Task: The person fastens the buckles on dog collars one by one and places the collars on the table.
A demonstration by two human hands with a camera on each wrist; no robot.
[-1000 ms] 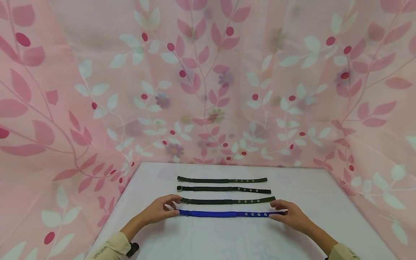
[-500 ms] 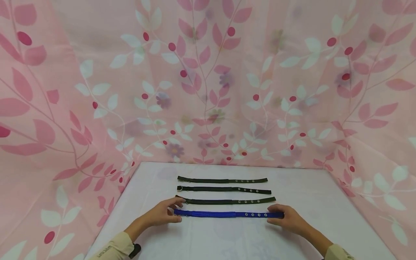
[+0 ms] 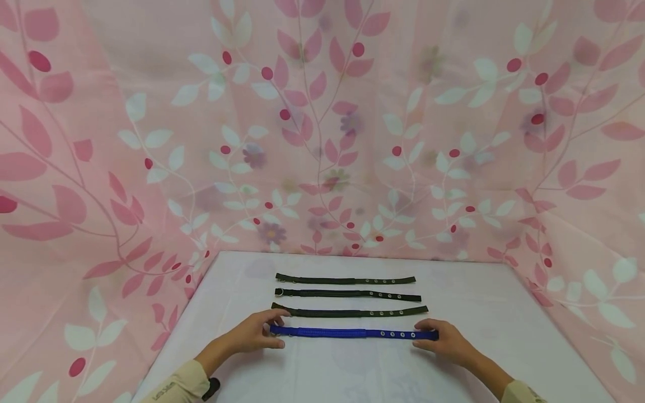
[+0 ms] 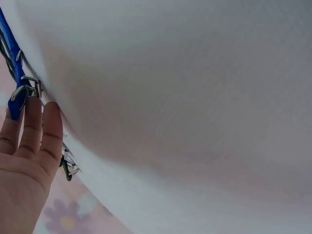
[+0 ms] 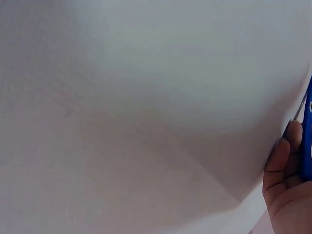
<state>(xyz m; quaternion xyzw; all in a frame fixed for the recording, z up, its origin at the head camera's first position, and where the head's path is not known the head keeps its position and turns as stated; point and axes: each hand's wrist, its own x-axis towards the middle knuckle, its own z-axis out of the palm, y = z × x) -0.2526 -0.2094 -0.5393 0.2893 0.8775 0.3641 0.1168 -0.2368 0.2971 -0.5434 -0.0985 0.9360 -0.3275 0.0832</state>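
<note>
A blue collar (image 3: 330,333), padded along one half and set with metal eyelets along the other, lies flat on the white table nearest me. Around its buckle end is my left hand (image 3: 249,334), thumb and fingers spread apart. In the left wrist view the extended fingers (image 4: 51,129) are right at the metal buckle (image 4: 34,87). My right hand (image 3: 450,340) is at the eyelet end, thumb in front and fingers behind, with a gap between them. The right wrist view shows that end of the collar (image 5: 307,141) beside loosely bent fingers.
Behind the blue collar lie a dark green collar (image 3: 327,313), a black one (image 3: 327,293) and another dark green one (image 3: 327,280), roughly parallel. The white tabletop (image 3: 322,375) meets a pink floral cloth (image 3: 322,140) at the back and sides.
Both hands have loosened from the blue collar's ends, thumbs and fingers now apart. The collar has shifted slightly left. The other collars stay in place, apart from a small shift of the nearest green one's buckle end.
</note>
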